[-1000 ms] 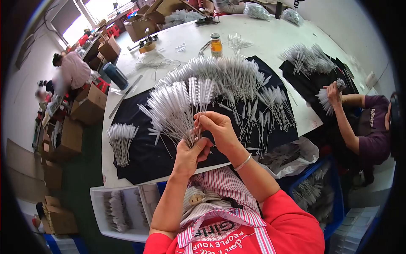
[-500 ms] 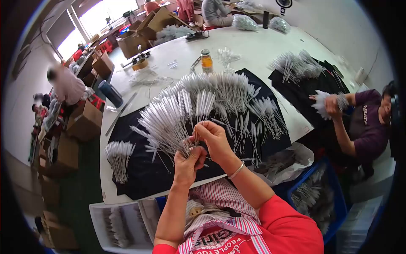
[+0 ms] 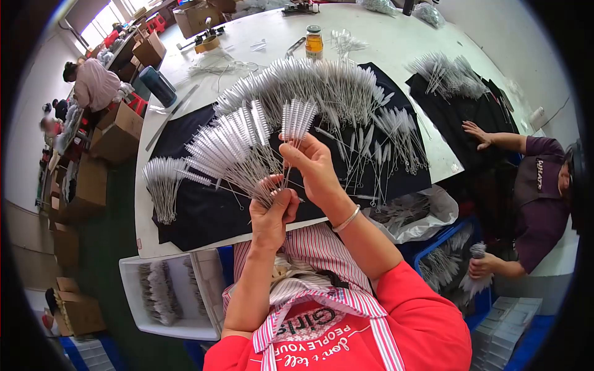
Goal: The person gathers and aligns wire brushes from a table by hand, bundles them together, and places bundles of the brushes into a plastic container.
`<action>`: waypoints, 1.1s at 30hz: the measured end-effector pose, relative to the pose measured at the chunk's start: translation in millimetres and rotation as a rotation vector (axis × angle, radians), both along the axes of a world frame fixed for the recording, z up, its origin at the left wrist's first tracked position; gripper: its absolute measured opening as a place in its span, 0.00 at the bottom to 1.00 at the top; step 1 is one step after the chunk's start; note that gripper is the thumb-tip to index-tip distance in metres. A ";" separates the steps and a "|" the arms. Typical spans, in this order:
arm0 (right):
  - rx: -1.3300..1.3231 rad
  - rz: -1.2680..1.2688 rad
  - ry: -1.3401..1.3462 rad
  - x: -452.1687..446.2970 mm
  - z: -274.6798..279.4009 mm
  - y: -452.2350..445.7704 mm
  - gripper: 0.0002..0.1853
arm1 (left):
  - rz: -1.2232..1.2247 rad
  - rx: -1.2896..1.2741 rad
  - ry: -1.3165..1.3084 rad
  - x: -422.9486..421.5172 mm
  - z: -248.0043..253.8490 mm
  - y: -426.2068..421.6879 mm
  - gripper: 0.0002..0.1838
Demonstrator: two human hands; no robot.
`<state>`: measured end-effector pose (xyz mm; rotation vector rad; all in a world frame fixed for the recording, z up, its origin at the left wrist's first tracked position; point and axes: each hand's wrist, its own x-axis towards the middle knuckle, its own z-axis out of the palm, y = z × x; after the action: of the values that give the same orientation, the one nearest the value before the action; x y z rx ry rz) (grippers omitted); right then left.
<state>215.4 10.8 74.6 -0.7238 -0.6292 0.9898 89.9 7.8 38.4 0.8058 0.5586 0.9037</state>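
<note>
White-bristled wire brushes [image 3: 229,145] spread in a wide fan above our left hand [image 3: 272,216], over the near part of the dark navy cloth that covers much of our side of the desk. The fingers of our left hand are closed around their thin metal stems near the lower ends, bristles pointing up and away from us. Our right hand [image 3: 314,167], with a silver bangle [image 3: 348,219] at the wrist, grips a smaller upright bunch of the same brushes [image 3: 298,117] just to the right of the fan, its fingers closed on the stems right below the bristles. Beyond both hands, a long curved heap of white brushes [image 3: 303,83] lies across the dark navy cloth [image 3: 204,226]; a small sheaf of brushes [image 3: 162,185] lies at the left, and looser brushes [image 3: 402,136] are scattered at the right. Past the cloth, on the white desk [image 3: 263,28], we see a glass jar with amber contents [image 3: 314,44], a roll of tan tape [image 3: 207,44] and, at the left edge, a dark blue cylindrical bottle [image 3: 158,86] near a long metal strip [image 3: 173,117]. Below the desk edge are a white box holding brushes [image 3: 173,297] at our left and a whitish plastic bag [image 3: 427,216] at our right. Farther right, a person in a purple top [image 3: 544,204] rests one hand on a black cloth and grips a bunch of brushes in the other.
</note>
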 end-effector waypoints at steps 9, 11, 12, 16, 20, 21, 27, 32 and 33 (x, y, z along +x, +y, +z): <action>0.086 -0.451 -0.255 50.0 36.5 19.9 0.19 | 0.053 0.143 0.103 -7.0 -6.2 -0.6 0.16; 0.124 -0.789 -1.002 66.4 65.5 18.3 0.21 | 0.029 0.143 0.092 -8.8 -5.3 -1.8 0.16; 0.116 -0.788 -1.002 66.6 73.3 15.7 0.21 | 0.025 0.136 0.095 -9.3 -5.1 -2.5 0.16; -0.147 -0.247 -2.021 54.2 93.6 15.3 0.15 | -0.013 0.146 0.169 -8.6 -2.4 -3.4 0.15; -0.258 0.308 -2.143 59.8 89.2 34.9 0.11 | -0.007 0.116 0.186 -8.1 -0.2 -4.1 0.15; -0.335 0.250 -2.087 60.8 93.8 36.3 0.10 | -0.010 0.113 0.178 -8.5 -0.4 -4.0 0.15; -0.268 -0.244 -1.911 92.2 90.6 34.5 0.16 | -0.021 0.092 0.147 -11.9 -2.8 -3.7 0.16; -0.053 -0.853 -1.679 114.9 60.7 20.3 0.30 | -0.001 0.097 0.138 -12.0 -9.6 -2.0 0.17; -0.198 -0.716 -1.518 112.7 54.1 11.7 0.34 | 0.014 0.090 0.129 -11.4 -9.8 -1.3 0.17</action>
<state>328.1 22.4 128.7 -1.7143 -1.4090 -0.3498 78.5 6.4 28.6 0.9476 0.6396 0.8990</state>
